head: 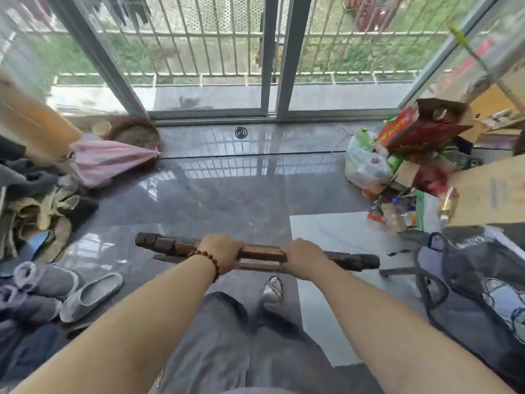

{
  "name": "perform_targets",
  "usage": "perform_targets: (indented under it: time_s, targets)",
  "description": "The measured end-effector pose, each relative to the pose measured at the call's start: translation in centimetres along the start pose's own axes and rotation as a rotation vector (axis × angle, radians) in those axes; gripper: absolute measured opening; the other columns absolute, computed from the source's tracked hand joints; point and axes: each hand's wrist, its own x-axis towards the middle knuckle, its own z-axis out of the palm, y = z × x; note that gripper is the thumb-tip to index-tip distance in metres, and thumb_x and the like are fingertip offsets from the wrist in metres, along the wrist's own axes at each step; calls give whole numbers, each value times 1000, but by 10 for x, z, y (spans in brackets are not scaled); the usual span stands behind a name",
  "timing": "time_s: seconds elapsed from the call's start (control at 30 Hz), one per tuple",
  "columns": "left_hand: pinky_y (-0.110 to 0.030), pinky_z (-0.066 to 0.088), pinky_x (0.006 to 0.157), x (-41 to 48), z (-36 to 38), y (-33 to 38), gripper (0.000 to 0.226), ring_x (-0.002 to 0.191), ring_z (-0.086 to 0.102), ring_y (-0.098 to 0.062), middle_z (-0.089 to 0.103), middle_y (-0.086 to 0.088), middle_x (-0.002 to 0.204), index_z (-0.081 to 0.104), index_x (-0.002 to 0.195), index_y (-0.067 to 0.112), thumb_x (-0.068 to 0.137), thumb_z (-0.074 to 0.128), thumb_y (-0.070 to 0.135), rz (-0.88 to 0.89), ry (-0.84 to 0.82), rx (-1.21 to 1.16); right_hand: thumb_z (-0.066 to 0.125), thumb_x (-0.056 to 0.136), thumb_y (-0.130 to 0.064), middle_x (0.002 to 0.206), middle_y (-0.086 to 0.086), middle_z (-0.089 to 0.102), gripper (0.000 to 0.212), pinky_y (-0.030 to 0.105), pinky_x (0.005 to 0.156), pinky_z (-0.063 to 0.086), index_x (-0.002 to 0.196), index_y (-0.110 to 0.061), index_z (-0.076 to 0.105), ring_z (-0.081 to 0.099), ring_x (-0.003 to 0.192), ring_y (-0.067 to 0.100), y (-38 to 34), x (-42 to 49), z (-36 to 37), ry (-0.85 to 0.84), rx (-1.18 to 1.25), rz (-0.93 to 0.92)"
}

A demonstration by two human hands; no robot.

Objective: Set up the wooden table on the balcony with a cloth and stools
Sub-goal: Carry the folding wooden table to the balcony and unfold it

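- Left hand [224,251], closed over the top edge of a folded wooden table [257,253]; a brown bead bracelet [207,260] circles the wrist just behind the grip.
- Right hand [302,258], closed on the same top edge, just beside the left grip; a short length of bare wood shows between the two grips.
- Folded wooden table, seen edge-on and held level above the floor; its dark ends project well beyond each grip, to the left and to the right.
- Grey tiled floor [227,194], glossy, lies below and beyond the grips; a paler tile [341,231] lies under the right grip.
- Slippered foot [272,288], directly below the gap between the grips.
- Grey slippers [91,297], on the floor well to the left of the left grip, beside a heap of shoes.
- Pink folded umbrella [110,160], far beyond the left grip, on the floor.
- Pile of bags and cartons [403,166], beyond and to the right of the right grip.
- Sliding glass door [270,66], straight ahead of both grips, with the balcony railing [216,52] behind it.
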Motion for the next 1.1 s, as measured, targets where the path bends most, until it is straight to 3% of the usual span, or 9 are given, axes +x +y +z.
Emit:
perform_targets:
  time_s: [0.17,0.5,0.67,0.93,1.1]
  targets:
    - [-37,49,84,71,0,-25,23,105,60,-27,63,-6,113,56,112,23,92,44,22,-19,-7,-33,43,94,-30,110,12,64,24,37,80,48,103,-14,58,60,101,32,29,72,-17,19,-48,-50]
    - [-35,48,77,192,18,-57,22,102,61,-25,63,-2,110,52,113,23,92,45,22,0,11,-13,50,92,-25,116,11,60,24,34,84,44,111,-12,57,56,109,30,78,195,-18,14,-94,-69]
    - [-35,48,73,229,30,-68,19,96,62,-24,64,-1,104,51,111,22,93,44,26,-5,59,-30,48,92,-25,115,8,62,22,35,85,45,110,-15,57,58,106,28,93,226,-10,76,-85,-56]
    - [-36,46,76,257,49,-76,18,100,61,-24,62,0,109,48,109,22,94,41,28,30,84,-21,50,91,-27,110,8,62,19,35,77,45,105,-15,55,60,102,29,105,253,13,65,-50,-53]
    - [-37,41,82,264,43,-79,17,102,59,-25,61,-1,109,47,111,22,95,41,27,-38,85,-87,51,93,-29,107,7,63,16,33,77,44,103,-18,56,60,99,28,105,264,2,62,-31,-47]
